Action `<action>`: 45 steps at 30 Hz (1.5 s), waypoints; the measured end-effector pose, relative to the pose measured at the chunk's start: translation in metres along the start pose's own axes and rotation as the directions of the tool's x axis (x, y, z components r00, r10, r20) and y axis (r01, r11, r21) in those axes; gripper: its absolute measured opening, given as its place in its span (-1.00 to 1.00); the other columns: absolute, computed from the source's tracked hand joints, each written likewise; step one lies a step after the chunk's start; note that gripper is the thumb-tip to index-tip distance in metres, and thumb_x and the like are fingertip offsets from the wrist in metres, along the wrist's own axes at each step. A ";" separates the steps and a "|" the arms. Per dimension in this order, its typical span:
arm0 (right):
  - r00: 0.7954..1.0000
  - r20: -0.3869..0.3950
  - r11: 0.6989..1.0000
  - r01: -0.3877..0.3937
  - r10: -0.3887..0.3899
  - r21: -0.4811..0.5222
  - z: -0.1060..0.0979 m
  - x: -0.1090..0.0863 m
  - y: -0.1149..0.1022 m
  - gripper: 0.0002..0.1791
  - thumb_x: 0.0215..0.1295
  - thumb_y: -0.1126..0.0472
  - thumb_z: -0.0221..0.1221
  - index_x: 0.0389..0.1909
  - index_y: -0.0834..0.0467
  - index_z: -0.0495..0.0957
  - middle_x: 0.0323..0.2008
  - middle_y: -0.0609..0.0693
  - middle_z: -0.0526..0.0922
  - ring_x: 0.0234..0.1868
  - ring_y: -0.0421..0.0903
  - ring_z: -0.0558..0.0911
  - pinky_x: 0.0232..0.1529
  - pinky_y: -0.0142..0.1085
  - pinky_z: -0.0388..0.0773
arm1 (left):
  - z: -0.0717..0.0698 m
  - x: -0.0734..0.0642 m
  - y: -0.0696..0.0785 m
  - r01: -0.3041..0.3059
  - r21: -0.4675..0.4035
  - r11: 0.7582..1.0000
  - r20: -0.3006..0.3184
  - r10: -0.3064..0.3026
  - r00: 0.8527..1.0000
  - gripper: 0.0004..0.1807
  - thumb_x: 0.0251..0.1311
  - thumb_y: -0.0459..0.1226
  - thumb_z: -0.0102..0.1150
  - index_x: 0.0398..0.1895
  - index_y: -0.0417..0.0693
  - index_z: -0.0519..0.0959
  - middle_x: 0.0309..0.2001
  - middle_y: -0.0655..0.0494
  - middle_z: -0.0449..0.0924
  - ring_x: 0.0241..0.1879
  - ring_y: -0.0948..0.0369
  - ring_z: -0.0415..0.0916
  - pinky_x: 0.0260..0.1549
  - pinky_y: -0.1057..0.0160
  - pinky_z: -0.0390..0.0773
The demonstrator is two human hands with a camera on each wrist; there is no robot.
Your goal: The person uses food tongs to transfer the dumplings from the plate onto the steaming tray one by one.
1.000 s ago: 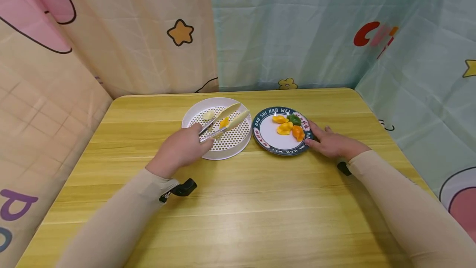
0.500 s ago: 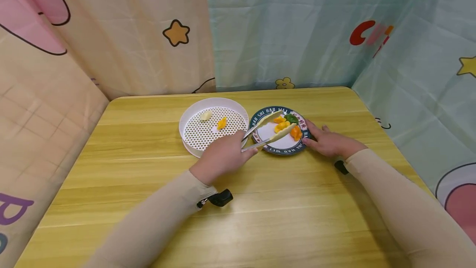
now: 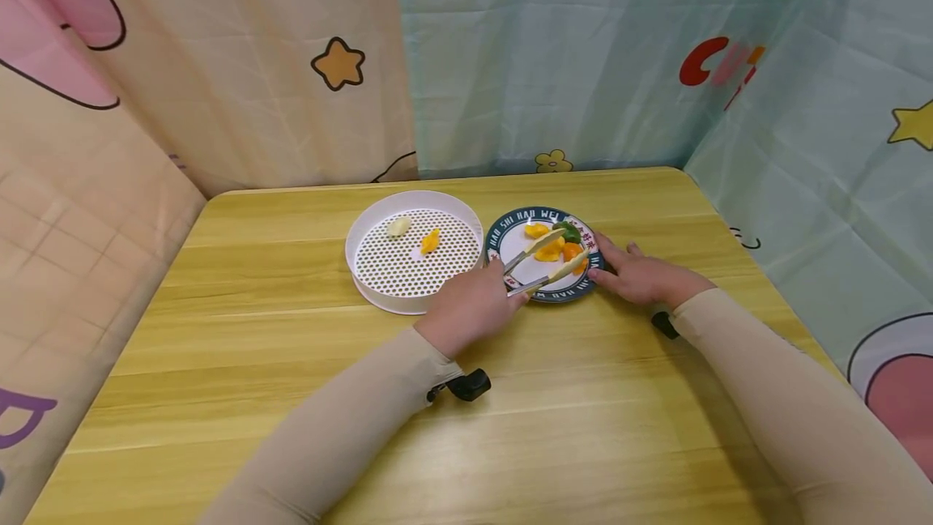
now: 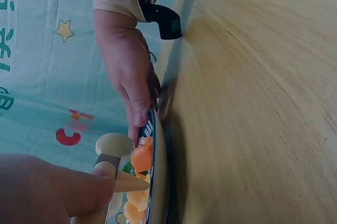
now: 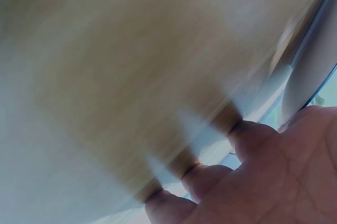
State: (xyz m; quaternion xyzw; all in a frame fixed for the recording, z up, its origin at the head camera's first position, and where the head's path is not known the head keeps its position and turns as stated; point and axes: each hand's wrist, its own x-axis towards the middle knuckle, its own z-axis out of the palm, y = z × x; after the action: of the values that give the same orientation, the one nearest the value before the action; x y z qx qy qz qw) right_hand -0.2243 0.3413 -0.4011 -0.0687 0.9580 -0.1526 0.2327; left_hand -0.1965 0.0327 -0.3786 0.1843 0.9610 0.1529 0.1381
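Observation:
My left hand (image 3: 470, 306) grips a pair of metal tongs (image 3: 528, 288) with pale tips. The tips are spread apart over the plate (image 3: 519, 266), which is white with a dark blue lettered rim. Several dumpling-shaped pieces lie on it: yellow ones (image 3: 536, 230), a green piece (image 3: 571, 233) and an orange piece (image 3: 573, 251), partly covered by the tongs. In the left wrist view the tongs' tips (image 4: 131, 183) come close beside the orange and yellow pieces. My right hand (image 3: 641, 275) holds the plate's right rim with thumb and forefinger; its other fingertips (image 5: 208, 179) touch the table.
Left of the plate stands a round white perforated tray (image 3: 359, 275) with a raised wall. Inside it are a cream piece (image 3: 398, 227) and a yellow piece (image 3: 431, 241). The wooden table (image 3: 240, 330) meets printed curtains (image 3: 481, 87) at the back and sides.
My left hand has carried the tongs rightward from over the perforated tray to over the plate. The right hand keeps its place at the plate's rim.

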 end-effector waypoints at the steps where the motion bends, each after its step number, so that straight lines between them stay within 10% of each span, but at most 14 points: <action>1: 1.000 0.000 1.000 0.003 -0.003 -0.002 0.000 0.000 0.000 0.01 0.58 -0.46 -0.25 0.71 0.00 -0.46 0.66 0.41 -0.18 0.59 0.62 -0.29 0.48 0.51 -0.08 | 0.001 0.001 0.001 0.008 0.008 1.000 0.003 -0.008 1.000 -0.12 0.43 0.30 0.07 0.54 -0.13 0.31 -0.11 0.01 0.60 -0.35 0.07 0.54 -0.46 0.17 0.48; 12: 1.000 0.004 1.000 0.007 -0.007 -0.002 -0.001 0.000 -0.003 0.01 0.60 -0.43 -0.24 0.70 0.03 -0.48 0.66 0.40 -0.18 0.59 0.63 -0.30 0.48 0.50 -0.10 | 0.000 0.001 0.000 0.024 0.039 0.999 -0.005 -0.023 1.000 -0.13 0.45 0.26 0.08 0.58 -0.13 0.30 0.10 -0.05 0.66 -0.27 0.05 0.55 -0.40 0.16 0.50; 25: 0.999 -0.011 0.999 0.036 -0.037 -0.014 0.000 -0.001 -0.002 -0.02 0.62 -0.39 -0.25 0.70 0.05 -0.47 0.69 0.30 -0.21 0.57 0.66 -0.28 0.49 0.49 -0.10 | 0.000 -0.007 0.011 -0.024 0.073 0.997 0.017 0.023 1.000 -0.34 0.42 0.27 0.13 0.25 -0.04 0.49 -0.30 0.05 0.61 -0.42 0.08 0.56 -0.55 0.16 0.50; 45: 1.000 0.007 1.000 0.019 -0.019 -0.002 -0.001 0.000 -0.001 0.00 0.61 -0.42 -0.25 0.70 0.05 -0.48 0.67 0.37 -0.19 0.59 0.63 -0.31 0.50 0.48 -0.13 | -0.004 -0.002 0.007 -0.060 0.161 0.985 -0.041 0.068 0.997 -0.48 0.44 0.18 0.17 0.14 -0.01 0.52 -0.35 0.10 0.60 -0.46 0.12 0.54 -0.58 0.17 0.48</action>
State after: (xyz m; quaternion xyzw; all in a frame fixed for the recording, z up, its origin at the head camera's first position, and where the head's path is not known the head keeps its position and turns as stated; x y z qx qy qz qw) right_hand -0.2248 0.3405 -0.3994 -0.0786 0.9567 -0.1539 0.2344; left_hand -0.1938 0.0371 -0.3716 0.2221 0.9667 0.0841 0.0957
